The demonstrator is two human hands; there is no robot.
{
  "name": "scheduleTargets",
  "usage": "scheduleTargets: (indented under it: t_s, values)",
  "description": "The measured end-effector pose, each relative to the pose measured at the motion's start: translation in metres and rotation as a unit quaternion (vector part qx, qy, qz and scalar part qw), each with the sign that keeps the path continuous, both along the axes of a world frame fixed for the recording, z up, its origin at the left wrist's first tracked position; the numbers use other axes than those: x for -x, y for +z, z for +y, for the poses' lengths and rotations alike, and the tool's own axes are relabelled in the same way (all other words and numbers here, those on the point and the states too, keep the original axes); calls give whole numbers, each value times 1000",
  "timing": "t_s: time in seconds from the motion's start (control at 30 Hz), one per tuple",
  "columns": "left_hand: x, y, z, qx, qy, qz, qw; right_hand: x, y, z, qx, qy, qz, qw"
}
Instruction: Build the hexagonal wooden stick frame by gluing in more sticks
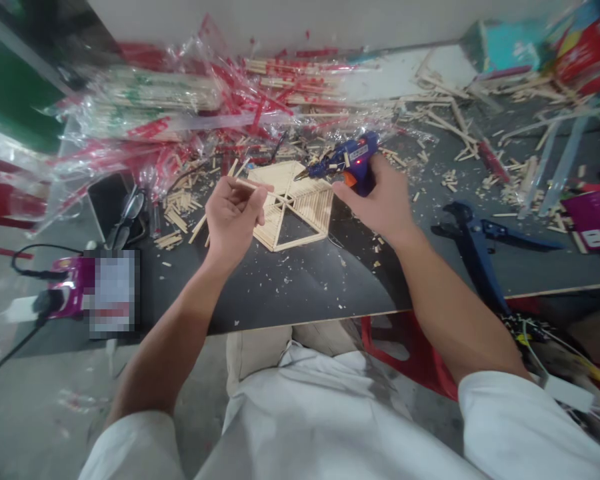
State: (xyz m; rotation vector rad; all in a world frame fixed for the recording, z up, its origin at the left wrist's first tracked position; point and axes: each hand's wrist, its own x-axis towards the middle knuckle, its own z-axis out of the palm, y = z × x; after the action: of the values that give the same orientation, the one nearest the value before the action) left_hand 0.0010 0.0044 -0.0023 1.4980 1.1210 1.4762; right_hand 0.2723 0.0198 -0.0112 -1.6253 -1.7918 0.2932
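On the dark tabletop lies a hexagonal wooden stick panel (320, 210), split by spokes into triangles. Most sections are filled with rows of sticks; the near one is open and shows the table. My left hand (233, 217) is closed over the panel's left side, pinching a thin wooden stick (250, 185). At the panel's right edge, my right hand (385, 200) is wrapped round the handle of a blue hot glue gun (363, 152). Its nozzle points left over the far part of the panel, and a small red light glows on its body.
Plastic-wrapped stick bundles (165, 93) and loose sticks spread along the back. Blue cutters (473, 237) lie at right. Glasses (127, 213) rest on a dark phone (107, 200) at left, near a purple power strip (73, 287) and a blurred-out device (113, 293).
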Motion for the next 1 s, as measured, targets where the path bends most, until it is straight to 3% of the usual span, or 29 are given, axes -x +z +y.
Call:
scheduleTargets:
  t_s: [0.2,0.37,1.0]
  values:
    - [0,4,-8,-131,55,216,966,-2,-2,1,-24,33,21,999]
    - [1,5,-11,-174,49,297,938,-4,-2,0,-27,47,2,999]
    - [3,5,-13,-161,29,328,931,-4,-4,1,-35,62,19,997]
